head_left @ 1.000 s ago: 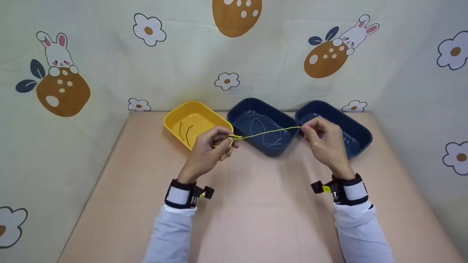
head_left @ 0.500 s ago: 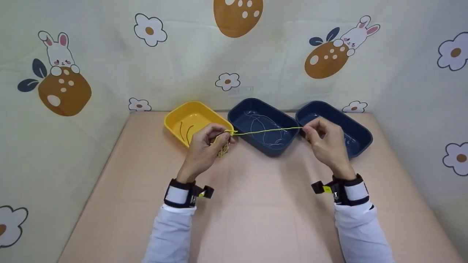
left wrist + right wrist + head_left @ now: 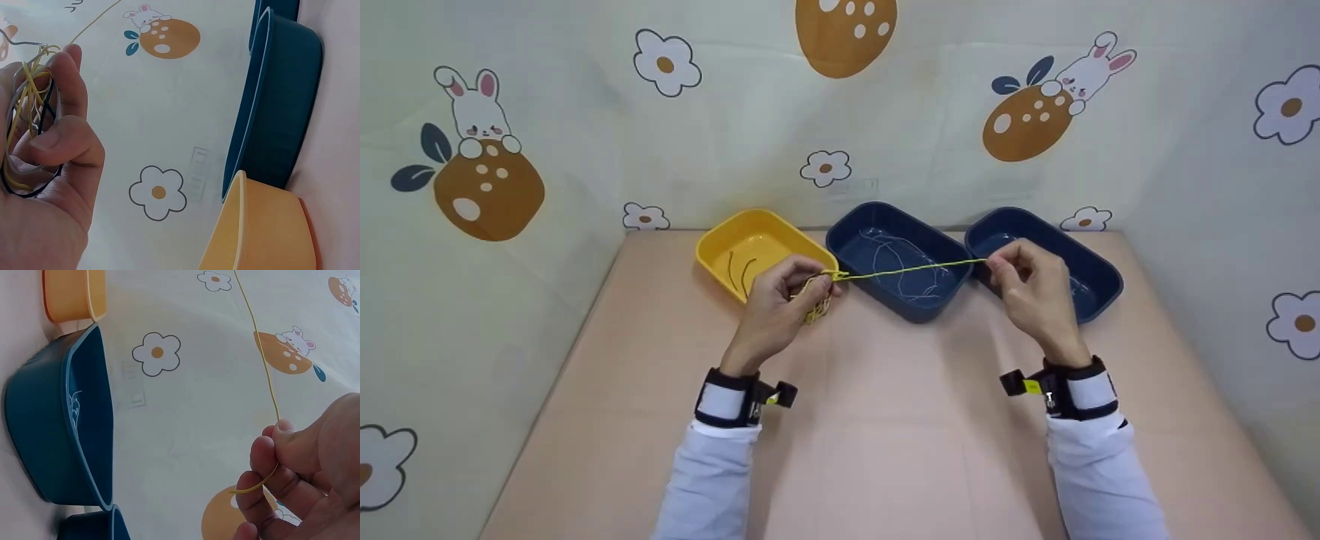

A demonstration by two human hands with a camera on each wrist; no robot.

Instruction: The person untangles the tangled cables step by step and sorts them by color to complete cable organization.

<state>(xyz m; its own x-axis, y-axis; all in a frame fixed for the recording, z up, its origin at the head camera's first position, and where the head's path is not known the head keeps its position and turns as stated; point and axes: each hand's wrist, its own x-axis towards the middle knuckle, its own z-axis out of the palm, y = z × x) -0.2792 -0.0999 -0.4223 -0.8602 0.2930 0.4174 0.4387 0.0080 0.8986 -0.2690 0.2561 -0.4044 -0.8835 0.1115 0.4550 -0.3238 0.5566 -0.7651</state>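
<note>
- On the table (image 3: 885,450), near its far edge, stood a yellow tray (image 3: 765,251) toward the left corner, then a middle blue tray (image 3: 919,313) and a right blue tray (image 3: 1101,304).
- The left hand (image 3: 781,294) was curled firmly round a tangled bundle (image 3: 816,309).
- The right hand (image 3: 1033,294) had thumb and fingertip pressed together, pinching the yellow strand.
- This yellow strand (image 3: 919,268) ran straight in the air between the hands, its long axis almost parallel to the table's far edge.
- Its short tail (image 3: 247,490) was by the right hand, the nearer one.
</note>
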